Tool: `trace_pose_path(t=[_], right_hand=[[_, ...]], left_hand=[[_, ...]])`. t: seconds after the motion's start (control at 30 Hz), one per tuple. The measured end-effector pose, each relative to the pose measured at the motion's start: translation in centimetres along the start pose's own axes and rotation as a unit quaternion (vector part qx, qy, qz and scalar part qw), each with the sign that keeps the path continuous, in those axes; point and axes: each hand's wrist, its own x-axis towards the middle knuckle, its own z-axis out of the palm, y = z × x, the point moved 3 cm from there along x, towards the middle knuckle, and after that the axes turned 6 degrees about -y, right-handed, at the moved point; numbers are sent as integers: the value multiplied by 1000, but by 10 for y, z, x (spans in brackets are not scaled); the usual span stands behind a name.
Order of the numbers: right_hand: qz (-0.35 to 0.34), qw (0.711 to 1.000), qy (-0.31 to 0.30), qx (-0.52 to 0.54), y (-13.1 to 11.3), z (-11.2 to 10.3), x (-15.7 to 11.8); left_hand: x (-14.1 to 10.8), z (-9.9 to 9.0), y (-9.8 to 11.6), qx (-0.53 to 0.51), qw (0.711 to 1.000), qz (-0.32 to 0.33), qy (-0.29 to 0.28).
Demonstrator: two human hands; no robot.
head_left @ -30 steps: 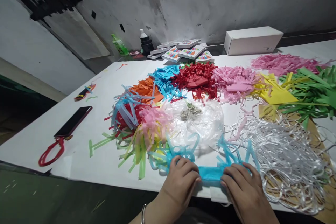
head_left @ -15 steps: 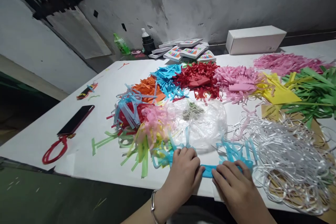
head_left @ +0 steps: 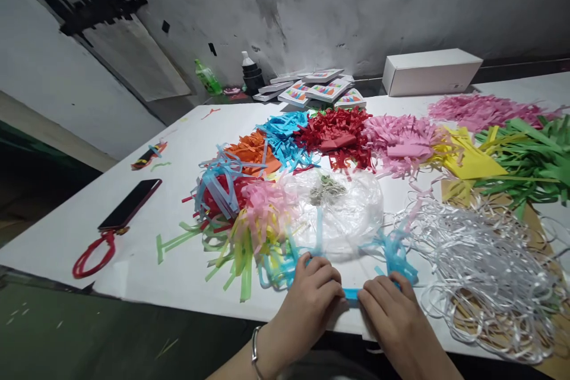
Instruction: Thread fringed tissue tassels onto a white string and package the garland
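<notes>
Near the table's front edge, my left hand and my right hand press on a piece of blue fringed paper. A narrow blue band shows between the hands, and loose blue strips fan out beyond both. The fingers of each hand are bent and close together, gripping the band. Just behind lies a clear plastic bag with a small greenish bundle of ties on it. To the left of my left hand are pink, yellow and green fringes.
Silver-white string lies tangled at the right. Red, pink, yellow and green fringes form an arc behind. A white box and stacked cards stand near the wall. A phone with a red strap lies left.
The blue band between my hands looks narrower, and the blue strips at the right are bunched closer together. My right hand has shifted slightly left.
</notes>
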Motion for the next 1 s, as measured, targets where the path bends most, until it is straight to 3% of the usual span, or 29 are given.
trace_pose_path(t=[0.2, 0.4, 0.53, 0.63, 0.8, 1.0], right_hand=[[55, 998, 36, 24, 20, -14, -16], [141, 990, 20, -22, 14, -18, -9], [78, 995, 52, -21, 6, -16, -5], [22, 999, 39, 10, 2, -6, -4], [24, 999, 40, -5, -2, 0, 0], [4, 1000, 8, 3, -7, 2, 9]], left_hand=[[-4, -8, 0, -15, 998, -52, -22], [2, -8, 5, 44, 990, -119, -60], [1, -7, 3, 53, 994, -77, -50], [-1, -5, 2, 67, 996, -15, -55], [3, -7, 2, 97, 992, 44, -64], [9, -10, 2, 46, 995, 9, -91]])
